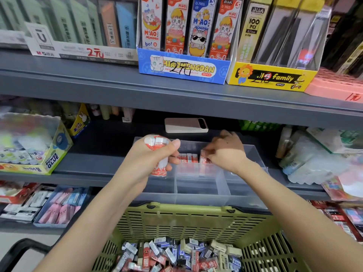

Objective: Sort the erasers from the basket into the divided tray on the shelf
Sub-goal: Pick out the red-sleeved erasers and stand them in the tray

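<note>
A clear divided tray point(196, 187) sits on the middle shelf. A row of red-and-white erasers point(187, 158) stands upright in its far middle compartment. My left hand point(151, 156) is closed around a stack of several red-and-white erasers point(157, 142), held above the tray's left side. My right hand point(225, 150) pinches one red-and-white eraser point(204, 159) at the right end of that row. Below, a green slatted basket point(176, 222) holds a heap of mixed erasers point(176, 254) in red, blue and cream wrappers.
A phone point(186, 125) lies on the shelf behind the tray. A glue box point(33, 146) stands at the left, wrapped packs point(314, 161) at the right. The upper shelf edge point(176, 99) overhangs the tray. Bins of erasers point(59, 207) fill the lower shelf.
</note>
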The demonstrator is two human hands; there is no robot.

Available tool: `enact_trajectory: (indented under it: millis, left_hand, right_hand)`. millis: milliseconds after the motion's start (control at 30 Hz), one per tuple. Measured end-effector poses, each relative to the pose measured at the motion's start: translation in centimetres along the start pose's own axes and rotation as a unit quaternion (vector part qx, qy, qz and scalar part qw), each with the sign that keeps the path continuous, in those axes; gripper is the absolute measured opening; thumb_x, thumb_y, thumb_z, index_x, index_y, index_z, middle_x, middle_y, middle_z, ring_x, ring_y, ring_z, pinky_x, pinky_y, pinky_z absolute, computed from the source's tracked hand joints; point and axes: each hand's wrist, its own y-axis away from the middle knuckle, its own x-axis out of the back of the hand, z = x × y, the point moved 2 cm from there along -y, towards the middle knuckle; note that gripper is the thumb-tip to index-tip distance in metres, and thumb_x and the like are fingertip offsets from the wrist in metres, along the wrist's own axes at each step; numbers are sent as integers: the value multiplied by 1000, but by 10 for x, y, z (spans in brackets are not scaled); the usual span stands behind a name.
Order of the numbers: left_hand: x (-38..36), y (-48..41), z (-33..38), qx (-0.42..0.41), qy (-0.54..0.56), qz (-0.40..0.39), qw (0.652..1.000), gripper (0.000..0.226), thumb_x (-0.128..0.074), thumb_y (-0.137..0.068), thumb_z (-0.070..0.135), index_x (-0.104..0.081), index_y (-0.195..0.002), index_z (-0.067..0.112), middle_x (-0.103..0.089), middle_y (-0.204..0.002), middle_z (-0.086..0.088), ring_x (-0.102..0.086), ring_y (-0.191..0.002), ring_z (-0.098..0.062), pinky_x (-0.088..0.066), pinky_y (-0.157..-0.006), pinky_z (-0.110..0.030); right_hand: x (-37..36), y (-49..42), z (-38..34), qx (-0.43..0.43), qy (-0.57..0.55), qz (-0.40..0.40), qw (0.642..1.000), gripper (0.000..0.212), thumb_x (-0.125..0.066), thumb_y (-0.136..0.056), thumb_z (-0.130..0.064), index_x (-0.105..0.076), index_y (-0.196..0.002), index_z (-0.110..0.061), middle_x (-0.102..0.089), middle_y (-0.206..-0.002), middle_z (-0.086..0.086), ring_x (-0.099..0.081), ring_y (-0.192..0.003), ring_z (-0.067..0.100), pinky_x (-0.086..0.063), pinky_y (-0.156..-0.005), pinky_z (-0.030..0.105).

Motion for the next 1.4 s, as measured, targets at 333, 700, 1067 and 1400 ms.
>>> enact_trajectory:
  millis: [333, 700, 1067, 1400]
  left_hand:
    - [5, 4, -11, 28, 12, 14, 999, 35, -75, -60, 37, -64, -81, 11, -71, -68, -2, -69, -65, -16, -52, -49, -22]
    - [4, 12, -13, 114, 124, 18, 986, 48, -72, -57, 43, -60, -87, 9, -68, -64, -5, -64, -57, -16, -50, -45, -24]
    - [1, 27, -11, 133, 151, -55, 978, 50, -60, -72, 48, -65, -95, 4, -74, -81, -11, -72, -69, -20, -53, -50, -24]
    - [45, 31, -18, 119, 142, 110, 976, 46, -67, -68, 45, -55, -86, 4, -56, -55, -7, -54, -44, -14, -43, -39, -21]
  right_hand:
    - [-7, -15, -14, -122, 23, -55, 991, 40, -51, -82, -60, -68, -99, -28, -63, -109, -4, -50, -110, 21, -30, -88, 31]
    - [15, 20, -24, -106, -140, 86, 981, 24, -48, -89, -46, -70, -96, -39, -64, -106, -6, -50, -108, 22, -30, -91, 34]
    - [57, 59, -93, 34, -615, -42, 786, 8, -68, -84, -22, -71, -91, -19, -59, -74, -9, -55, -69, 2, -50, -68, 23]
    - [43, 27, -40, -150, -702, 111, 687, 7, -73, -77, -9, -69, -81, -11, -69, -60, 0, -54, -44, 9, -45, -44, 18]
